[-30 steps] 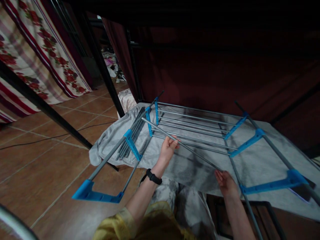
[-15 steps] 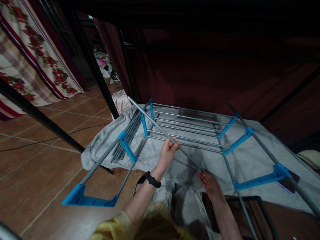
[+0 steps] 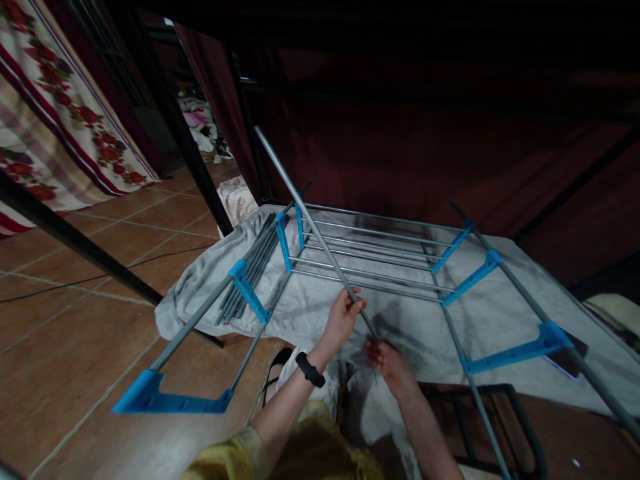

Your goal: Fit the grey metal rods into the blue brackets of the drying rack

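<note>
A loose grey metal rod (image 3: 310, 217) slants up and away to the left, its far end raised above the bed. My left hand (image 3: 345, 317), with a black band on the wrist, is closed round the rod near its lower part. At the rod's near end, my right hand (image 3: 387, 363) pinches it; the fingertips are partly blurred. Beyond both hands lies a partly assembled drying rack (image 3: 370, 240) of grey tubes, with several crossbars between its far blue brackets. Nearer blue brackets (image 3: 250, 291) on either side have no crossbars between them.
Several loose rods (image 3: 250, 280) lie bundled on the grey blanket (image 3: 200, 287) at left. A dark phone (image 3: 570, 360) rests under the right-hand tube. Black bed-frame posts (image 3: 195, 140) stand at left, a dark red curtain (image 3: 375, 160) behind. A black metal frame (image 3: 525, 427) is low at right.
The rod has swung steeper, its far end rising well above the rack. My right hand has moved left with the near end, while my left hand has shifted slightly right and down.
</note>
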The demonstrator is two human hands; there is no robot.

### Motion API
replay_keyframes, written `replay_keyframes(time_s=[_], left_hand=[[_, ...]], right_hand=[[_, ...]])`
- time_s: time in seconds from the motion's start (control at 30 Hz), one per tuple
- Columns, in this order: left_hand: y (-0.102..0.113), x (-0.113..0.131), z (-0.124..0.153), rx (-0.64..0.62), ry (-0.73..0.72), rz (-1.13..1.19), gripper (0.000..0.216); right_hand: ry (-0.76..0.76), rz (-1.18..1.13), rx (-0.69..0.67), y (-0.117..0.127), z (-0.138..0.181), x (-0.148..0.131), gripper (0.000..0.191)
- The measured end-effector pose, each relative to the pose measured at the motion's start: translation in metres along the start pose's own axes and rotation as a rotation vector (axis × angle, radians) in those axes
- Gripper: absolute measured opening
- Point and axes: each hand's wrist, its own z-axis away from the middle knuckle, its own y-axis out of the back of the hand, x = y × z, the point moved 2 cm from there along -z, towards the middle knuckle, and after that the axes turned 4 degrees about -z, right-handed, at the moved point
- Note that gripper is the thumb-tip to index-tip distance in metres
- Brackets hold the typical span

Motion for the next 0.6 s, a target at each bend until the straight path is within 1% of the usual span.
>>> replay_keyframes(time_s=[0.13, 0.27, 0.33, 0.47, 0.53, 0.6], left_hand=[[-0.004, -0.005, 0.009, -0.019, -0.005, -0.049, 0.027], [-0.001, -0.002, 0.011, -0.018, -0.025, -0.12, 0.029], [0.002, 0.0, 0.009, -0.031, -0.046, -0.162, 0.031], [0.011, 0.0, 0.002, -0.043, -0.081, -0.218, 0.036], [0.016, 0.001, 0.001, -0.029, -0.087, -0.239, 0.037], [0.02, 0.002, 0.001, -0.025, -0.106, -0.319, 0.037]], right_hand=[[-0.02, -0.008, 0.0, -0.017, 0.005, 0.006, 0.031], [-0.024, 0.046, -0.045, -0.023, 0.011, 0.008, 0.033], [-0.007, 0.085, -0.061, -0.023, 0.012, 0.005, 0.034], [0.025, 0.174, -0.036, -0.017, 0.011, -0.006, 0.032], [0.046, 0.183, -0.03, -0.014, 0.009, -0.013, 0.032], [0.061, 0.179, -0.029, -0.01, 0.007, -0.021, 0.034]])
